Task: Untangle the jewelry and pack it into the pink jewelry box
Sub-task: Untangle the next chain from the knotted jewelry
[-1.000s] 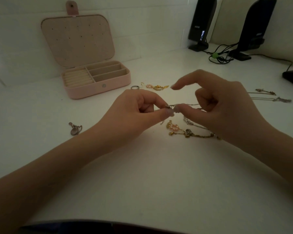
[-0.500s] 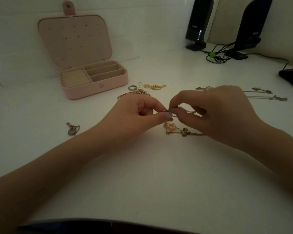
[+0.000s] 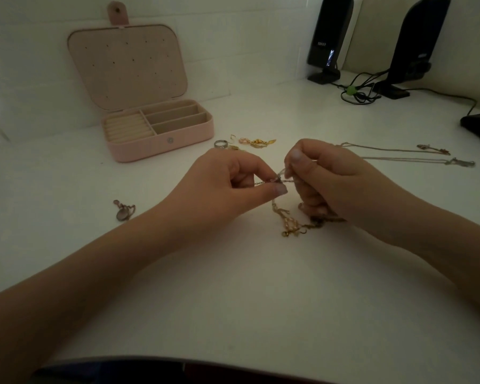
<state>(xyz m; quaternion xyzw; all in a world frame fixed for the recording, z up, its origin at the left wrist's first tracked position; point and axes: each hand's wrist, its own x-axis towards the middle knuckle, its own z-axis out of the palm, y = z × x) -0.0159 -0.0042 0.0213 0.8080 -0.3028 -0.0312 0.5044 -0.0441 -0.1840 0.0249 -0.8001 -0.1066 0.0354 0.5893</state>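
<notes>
1. Gold and silver tangled chain [image 3: 281, 182] sits between my two hands, pinched at a knot; the loose end of the tangle [image 3: 291, 227] hangs down from my fingertips and pools on the table just below them, gold clasp and pinkish beads in it.
2. My left hand [image 3: 227, 187] pinches the chain between thumb and index finger [image 3: 258, 169], other fingers curled in behind; narrow grip, fingertips almost touching the right hand's.
3. My right hand [image 3: 333, 181] pinches the same chain just beside my left fingertips, thumb [image 3: 295, 159] pointing up over the knot, lower fingers curled round more chain going down to the table.
4. White table [image 3: 233, 286] under everything, lighting dim.
5. Pink jewelry box [image 3: 161, 142] is open, well beyond my left fingers and off to their left, lid up against the wall; ring rolls on its left side, three long compartments on its right. Cannot see any jewelry in it.
6. Silver ring [image 3: 221, 144] and a gold-and-pink piece [image 3: 254, 142] lie just past my left fingers, between them and the box.
7. Two thin necklaces [image 3: 399, 153] stretch away to the right from behind my right hand, pendants at the far ends.
8. Small pendant piece [image 3: 124, 212] lies apart, left of my left wrist.
9. Two black speakers [image 3: 330, 37] and cables stand far beyond my right fingers.
</notes>
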